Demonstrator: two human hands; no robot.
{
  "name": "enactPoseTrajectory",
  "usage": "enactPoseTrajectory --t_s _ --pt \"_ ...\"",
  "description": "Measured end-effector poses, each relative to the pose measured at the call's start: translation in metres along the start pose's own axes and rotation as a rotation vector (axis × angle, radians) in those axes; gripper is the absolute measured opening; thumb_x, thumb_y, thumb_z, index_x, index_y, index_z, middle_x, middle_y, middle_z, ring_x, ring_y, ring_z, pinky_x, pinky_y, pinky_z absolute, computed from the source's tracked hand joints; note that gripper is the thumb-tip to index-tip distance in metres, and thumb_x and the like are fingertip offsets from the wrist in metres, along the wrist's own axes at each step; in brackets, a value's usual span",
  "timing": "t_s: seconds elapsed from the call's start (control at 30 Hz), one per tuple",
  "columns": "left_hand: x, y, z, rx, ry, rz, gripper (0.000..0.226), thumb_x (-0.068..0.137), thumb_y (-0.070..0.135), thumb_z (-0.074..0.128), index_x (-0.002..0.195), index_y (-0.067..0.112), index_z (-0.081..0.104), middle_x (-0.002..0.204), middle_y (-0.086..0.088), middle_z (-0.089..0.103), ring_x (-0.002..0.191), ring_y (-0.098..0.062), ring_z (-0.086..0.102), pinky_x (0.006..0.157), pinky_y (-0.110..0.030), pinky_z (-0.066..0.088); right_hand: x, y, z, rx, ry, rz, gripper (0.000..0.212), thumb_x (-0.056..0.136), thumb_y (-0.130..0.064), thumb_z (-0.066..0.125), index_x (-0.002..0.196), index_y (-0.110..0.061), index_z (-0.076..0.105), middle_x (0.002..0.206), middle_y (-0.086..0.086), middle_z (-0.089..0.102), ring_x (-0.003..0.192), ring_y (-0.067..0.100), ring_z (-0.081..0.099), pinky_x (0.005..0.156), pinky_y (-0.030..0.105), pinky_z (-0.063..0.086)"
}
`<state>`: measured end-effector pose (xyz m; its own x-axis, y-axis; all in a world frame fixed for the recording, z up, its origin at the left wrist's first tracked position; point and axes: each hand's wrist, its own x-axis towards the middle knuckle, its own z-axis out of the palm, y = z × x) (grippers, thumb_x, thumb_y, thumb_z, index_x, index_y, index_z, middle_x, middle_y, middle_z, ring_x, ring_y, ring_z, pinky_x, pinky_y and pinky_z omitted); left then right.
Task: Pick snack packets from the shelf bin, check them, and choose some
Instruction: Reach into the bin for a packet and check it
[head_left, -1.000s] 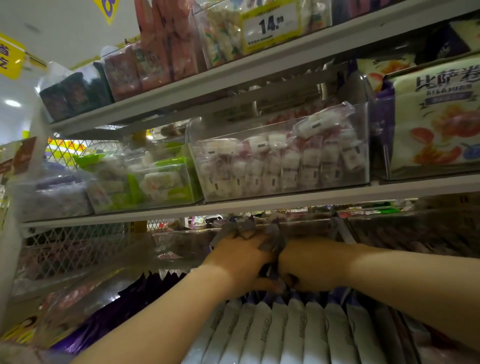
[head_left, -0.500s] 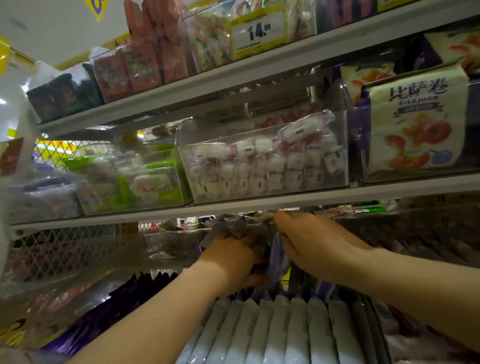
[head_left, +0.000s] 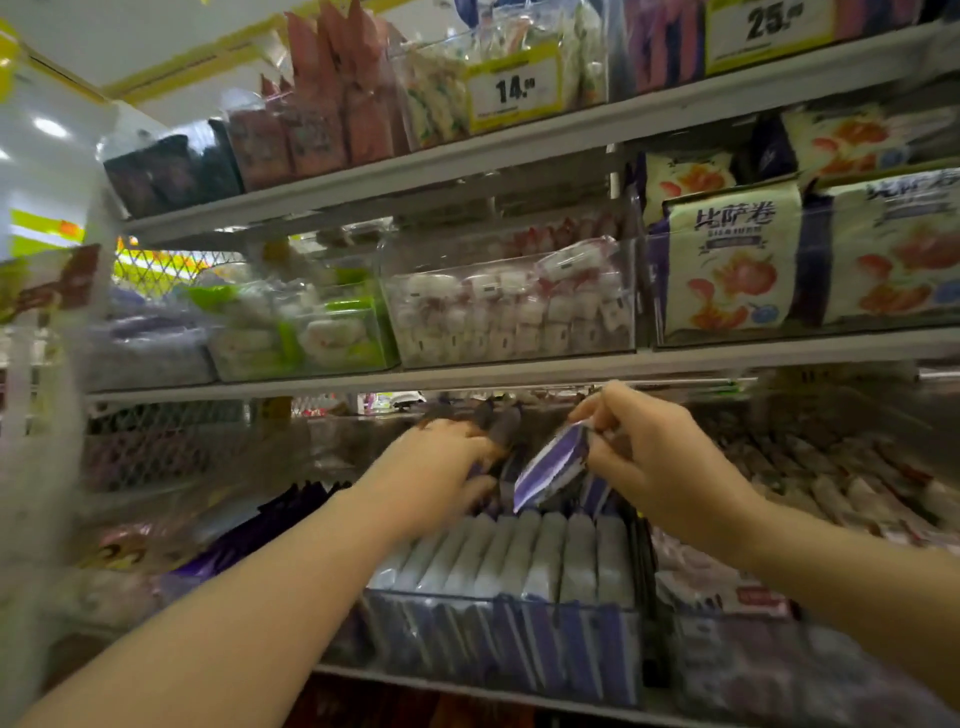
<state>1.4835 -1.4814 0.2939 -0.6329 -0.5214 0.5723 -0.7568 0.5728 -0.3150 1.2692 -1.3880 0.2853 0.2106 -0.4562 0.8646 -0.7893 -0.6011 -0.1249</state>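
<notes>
Your right hand (head_left: 660, 457), held above the clear plastic shelf bin (head_left: 498, 644), pinches a purple-and-white snack packet (head_left: 550, 467). Your left hand (head_left: 436, 467) reaches into the bin's rear; blur hides its fingers, grip not discernible

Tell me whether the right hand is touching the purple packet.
Touching. The head view shows the right hand pinching the upper end of the purple packet, holding it tilted, with no gap between them.
</notes>
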Motion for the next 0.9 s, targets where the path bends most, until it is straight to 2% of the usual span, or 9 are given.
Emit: enactPoseTrajectory --t_s 0.1,0.2,0.33,0.47,0.57,0.7,0.77,0.87,0.9 --pt "-0.030 0.015 -0.011 -0.454 0.125 -0.183 0.021 0.098 0.030 0.051 0.106 0.022 0.069 0.102 0.004 0.069 0.093 -0.013 0.062 0.082 -0.028 0.048 -0.020 -0.021 0.004 0.065 0.053 -0.010 0.022 0.090 -0.015 0.058 0.078 -0.031 0.048 0.102 -0.014 0.063 0.078 0.003 0.063 0.067 0.028 0.055" --pt "-0.060 0.030 -0.018 -1.042 0.136 -0.460 0.031 0.101 0.034 0.046 0.087 0.016 0.067 0.070 0.001 0.062 0.053 -0.007 0.058 0.056 -0.020 0.046 -0.042 -0.052 0.015 0.139 0.100 -0.084 0.041 0.088 -0.008 0.058 0.080 -0.045 0.042 0.102 -0.001 0.063 0.076 0.009 0.063 0.068 0.025 0.053" --pt "-0.108 0.041 -0.014 -1.620 -0.056 -0.691 0.040 0.098 0.048 0.047 0.106 0.016 0.069 0.089 -0.004 0.075 0.069 -0.014 0.070 0.058 -0.027 0.057 -0.072 -0.088 0.044 0.294 0.060 -0.094 0.033 0.085 -0.008 0.055 0.077 -0.035 0.038 0.108 -0.010 0.058 0.083 0.009 0.061 0.071 0.015 0.049" --pt "-0.161 0.040 0.011 -1.639 0.124 -0.724 0.020 0.097 0.038 0.054 0.095 0.027 0.072 0.098 0.002 0.074 0.078 -0.007 0.070 0.060 -0.026 0.055 -0.100 -0.111 0.081 0.454 -0.069 -0.051 0.004 0.087 -0.018 0.053 0.086 -0.019 0.050 0.125 -0.012 0.052 0.102 -0.001 0.058 0.080 0.012 0.047" --pt "-0.200 0.038 0.031 -1.595 0.223 -0.724 0.030 0.092 0.042 0.059 0.113 0.022 0.067 0.108 0.000 0.074 0.095 -0.015 0.070 0.078 -0.033 0.054 -0.124 -0.122 0.113 0.674 -0.112 0.123 0.022 0.089 -0.037 0.056 0.109 -0.029 0.051 0.140 -0.020 0.041 0.105 -0.002 0.061 0.084 0.018 0.052" --pt "-0.244 0.039 0.058 -1.362 0.241 -0.753 0.047 0.073 0.047 0.071 0.116 0.032 0.062 0.113 0.013 0.072 0.105 -0.008 0.067 0.093 -0.032 0.051 -0.151 -0.133 0.164 0.919 -0.109 0.534 0.045 0.091 -0.043 0.058 0.132 -0.032 0.041 0.127 -0.014 0.056 0.097 -0.010 0.061 0.075 0.018 0.054" --pt "-0.262 0.042 0.074 -1.329 0.163 -0.743 0.049 0.074 0.039 0.076 0.119 0.036 0.057 0.111 0.019 0.071 0.102 0.000 0.066 0.083 -0.020 0.051 -0.162 -0.131 0.188 1.051 -0.157 0.690 0.037 0.093 -0.035 0.058 0.126 -0.021 0.054 0.117 -0.004 0.068 0.083 0.001 0.068 0.061 0.019 0.054" --pt "-0.280 0.050 0.104 -1.341 0.091 -0.767 0.053 0.079 0.021 0.078 0.126 0.027 0.054 0.111 0.014 0.072 0.101 -0.003 0.067 0.079 -0.020 0.052 -0.175 -0.126 0.214 1.103 -0.172 0.766 0.024 0.094 -0.030 0.058 0.111 -0.016 0.067 0.106 0.004 0.074 0.092 0.025 0.071 0.079 0.045 0.058" --pt "-0.283 0.055 0.113 -1.346 0.077 -0.771 0.051 0.081 0.016 0.077 0.126 0.024 0.055 0.112 0.011 0.072 0.101 -0.004 0.067 0.081 -0.020 0.052 -0.178 -0.124 0.220 1.125 -0.164 0.781 0.022 0.094 -0.029 0.058 0.109 -0.015 0.068 0.103 0.003 0.075 0.096 0.024 0.071 0.082 0.043 0.057"
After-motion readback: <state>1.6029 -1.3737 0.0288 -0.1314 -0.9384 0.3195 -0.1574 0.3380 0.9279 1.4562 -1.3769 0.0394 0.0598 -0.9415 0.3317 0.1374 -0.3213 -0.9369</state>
